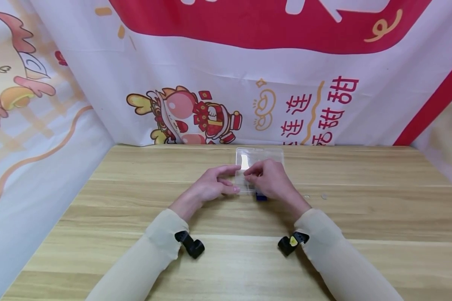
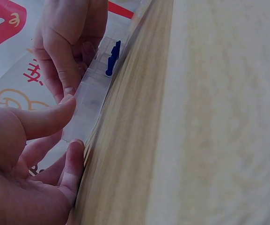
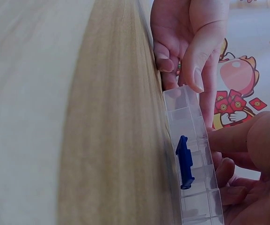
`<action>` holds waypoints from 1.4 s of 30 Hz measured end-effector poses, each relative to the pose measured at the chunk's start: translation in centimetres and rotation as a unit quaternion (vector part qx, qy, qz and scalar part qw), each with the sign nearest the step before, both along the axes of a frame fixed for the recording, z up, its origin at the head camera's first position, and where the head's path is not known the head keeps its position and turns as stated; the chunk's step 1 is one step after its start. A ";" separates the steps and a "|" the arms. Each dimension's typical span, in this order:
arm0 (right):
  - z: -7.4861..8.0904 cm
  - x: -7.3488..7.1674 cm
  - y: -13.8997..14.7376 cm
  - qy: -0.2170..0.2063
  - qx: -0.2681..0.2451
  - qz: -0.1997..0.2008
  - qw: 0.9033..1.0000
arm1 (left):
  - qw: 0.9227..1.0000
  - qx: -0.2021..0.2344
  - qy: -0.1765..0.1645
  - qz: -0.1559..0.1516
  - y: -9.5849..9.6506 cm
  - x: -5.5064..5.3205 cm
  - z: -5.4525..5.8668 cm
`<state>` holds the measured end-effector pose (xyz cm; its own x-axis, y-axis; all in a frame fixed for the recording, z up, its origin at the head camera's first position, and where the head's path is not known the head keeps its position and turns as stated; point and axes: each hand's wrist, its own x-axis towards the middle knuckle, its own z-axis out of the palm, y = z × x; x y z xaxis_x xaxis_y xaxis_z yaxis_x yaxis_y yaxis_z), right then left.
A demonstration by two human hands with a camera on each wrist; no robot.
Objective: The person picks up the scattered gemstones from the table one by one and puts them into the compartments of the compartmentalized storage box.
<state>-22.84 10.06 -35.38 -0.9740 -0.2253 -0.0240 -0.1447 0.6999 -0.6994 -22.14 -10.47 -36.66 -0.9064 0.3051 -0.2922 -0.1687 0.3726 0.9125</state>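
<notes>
A clear plastic compartment box (image 1: 242, 184) lies on the table with its transparent lid (image 1: 261, 154) raised at the back. On its front wall is a dark blue latch (image 3: 185, 163). My left hand (image 1: 212, 182) is at the box's left end, thumb and index finger spread and nearly straight, tips at its edge. From the right, my right hand (image 1: 269, 177) reaches over the box, its thumb and fingertips close together above the left compartments. I cannot tell whether a small thing is between those fingertips.
Two small round discs, a near disc (image 1: 306, 196) and a greyish disc (image 1: 324, 196), lie on the wooden table (image 1: 233, 267) to the right of the box. Behind the table hangs a printed white and red cloth (image 1: 211, 62).
</notes>
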 end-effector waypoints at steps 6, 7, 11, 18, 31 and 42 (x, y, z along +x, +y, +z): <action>-0.1 0.0 0.0 -0.004 -0.002 -0.005 1.000 | 1.000 -0.002 0.001 -0.001 0.1 -0.1 0.0; -0.1 0.0 0.0 -0.005 -0.001 -0.006 1.000 | 1.000 -0.002 0.001 -0.001 0.1 -0.1 0.0; -0.2 -0.1 0.0 -0.004 -0.001 -0.007 1.000 | 1.000 -0.003 0.000 0.000 0.1 -0.1 -0.1; 0.3 0.2 -0.2 0.000 0.022 -0.002 1.000 | 1.000 -0.007 -0.004 0.006 0.2 -0.1 -0.1; 2.3 0.3 1.7 -0.020 0.028 0.033 0.999 | 1.000 -0.014 -0.001 0.008 0.0 0.0 -0.1; 2.8 0.2 8.8 -0.022 -0.032 0.012 0.999 | 1.000 -0.008 -0.007 0.012 0.3 -0.1 -0.1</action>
<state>-22.59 18.87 -32.60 -0.9667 -0.2506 -0.0511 -0.1291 0.6504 -0.7485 -22.20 -10.19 -36.75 -0.9096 0.2775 -0.3093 -0.1903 0.3835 0.9037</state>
